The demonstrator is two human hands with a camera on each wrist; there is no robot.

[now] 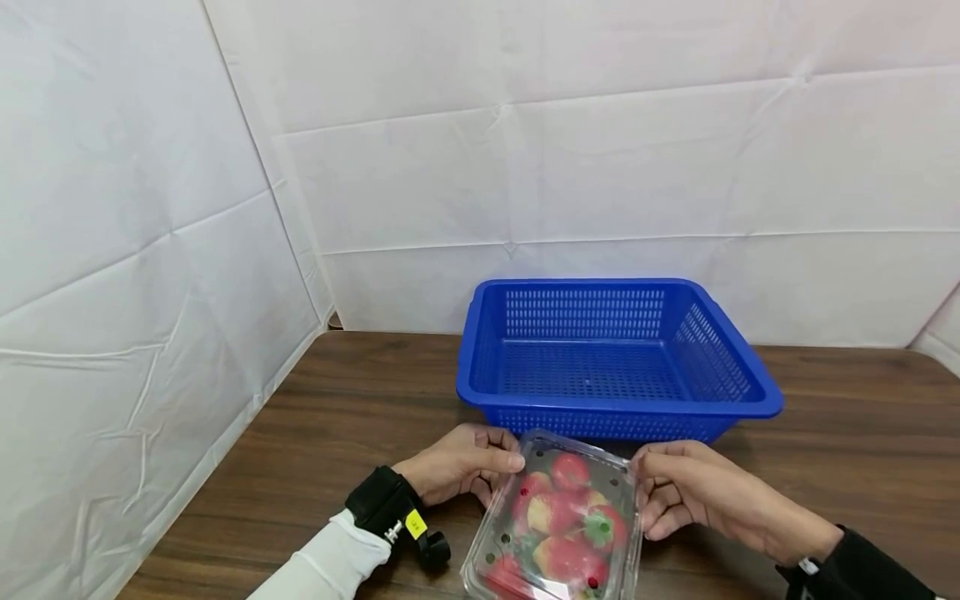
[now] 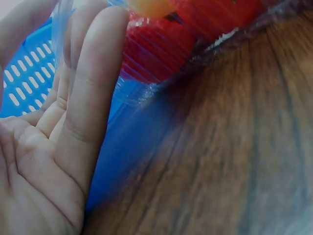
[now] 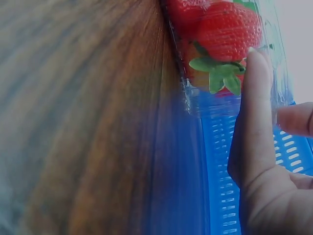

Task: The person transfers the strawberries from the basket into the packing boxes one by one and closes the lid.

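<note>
A clear plastic clamshell box [image 1: 603, 471] of red strawberries [image 1: 551, 512] is between my hands at the lower middle of the head view. My left hand [image 1: 457, 462] grips its left side near the far corner, thumb on the lid edge. At the opposite side my right hand [image 1: 705, 492] pinches the right edge. Strawberries [image 2: 156, 49] show behind the left fingers [image 2: 93, 73] in the left wrist view. The right wrist view has a strawberry [image 3: 230, 32] with green leaves behind the plastic, beside the right fingers [image 3: 257, 98]. The box's near end is cut off by the frame.
A blue slotted plastic basket [image 1: 622, 408] with nothing in it stands just beyond the box, its front rim close to the box's far edge. Brown wood-grain table [image 1: 375, 375] lies beneath. White cloth walls [image 1: 412, 192] enclose the back and left side.
</note>
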